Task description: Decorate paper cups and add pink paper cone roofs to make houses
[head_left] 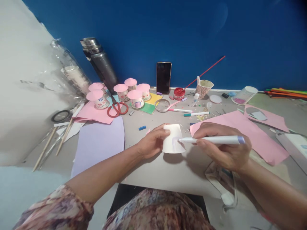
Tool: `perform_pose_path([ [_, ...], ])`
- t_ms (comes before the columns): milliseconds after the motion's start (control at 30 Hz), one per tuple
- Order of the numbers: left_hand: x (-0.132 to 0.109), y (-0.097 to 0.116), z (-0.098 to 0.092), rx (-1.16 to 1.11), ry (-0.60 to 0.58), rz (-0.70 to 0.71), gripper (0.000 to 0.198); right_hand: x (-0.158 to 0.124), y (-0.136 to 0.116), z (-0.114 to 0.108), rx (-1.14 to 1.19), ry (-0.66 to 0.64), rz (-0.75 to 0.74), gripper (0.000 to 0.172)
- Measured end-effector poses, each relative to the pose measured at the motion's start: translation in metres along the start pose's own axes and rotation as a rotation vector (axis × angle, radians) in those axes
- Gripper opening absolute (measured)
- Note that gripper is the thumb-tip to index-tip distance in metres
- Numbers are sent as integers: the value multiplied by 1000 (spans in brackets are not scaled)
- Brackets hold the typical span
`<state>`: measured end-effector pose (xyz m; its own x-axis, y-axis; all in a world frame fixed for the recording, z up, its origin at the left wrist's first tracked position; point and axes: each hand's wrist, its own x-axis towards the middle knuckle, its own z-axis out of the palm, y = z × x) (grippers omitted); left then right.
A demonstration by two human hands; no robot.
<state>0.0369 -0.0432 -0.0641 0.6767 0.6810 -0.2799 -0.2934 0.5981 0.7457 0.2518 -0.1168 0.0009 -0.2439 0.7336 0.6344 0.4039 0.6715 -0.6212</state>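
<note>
In the middle of the view, my left hand (154, 142) grips a small white paper cup (170, 140), turned upside down, from its left side. A faint purple arch-shaped line shows on the cup's wall. My right hand (223, 147) is closed around a white felt-tip marker (216, 140) with a purple end. The marker lies nearly level, its tip at the drawn line on the cup. Behind the hands stand several finished-looking cup houses (136, 101) with pink paper cone roofs and drawn-on details.
Red-handled scissors (117, 109), a tape ring (162, 105), loose markers (196, 114) and a red paint pot (179, 93) lie behind my hands. A phone (163, 77) leans on the blue wall beyond. Purple paper (99, 143) is left, pink paper (240, 131) right; a dark flask (102, 65) stands back left.
</note>
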Motion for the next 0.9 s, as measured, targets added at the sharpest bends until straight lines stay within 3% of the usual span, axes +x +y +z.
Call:
perform_pose_path([
  [133,0,0,1,24,8,4,46,0,0,0,59,-79,44,13],
  [267,-1,1,2,30,17,8,48,0,-1,2,38,-2,67,14],
  [433,-1,1,1,48,14,12,49,-1,0,2,40,-78,54,14],
  [567,0,0,1,15,-13,22,48,-1,2,2,26,19,41,13],
  [733,0,0,0,12,-36,29,42,-1,2,1,61,-86,63,13],
  [900,0,0,-1,-25,-51,25,41,1,2,0,7,5,36,14],
])
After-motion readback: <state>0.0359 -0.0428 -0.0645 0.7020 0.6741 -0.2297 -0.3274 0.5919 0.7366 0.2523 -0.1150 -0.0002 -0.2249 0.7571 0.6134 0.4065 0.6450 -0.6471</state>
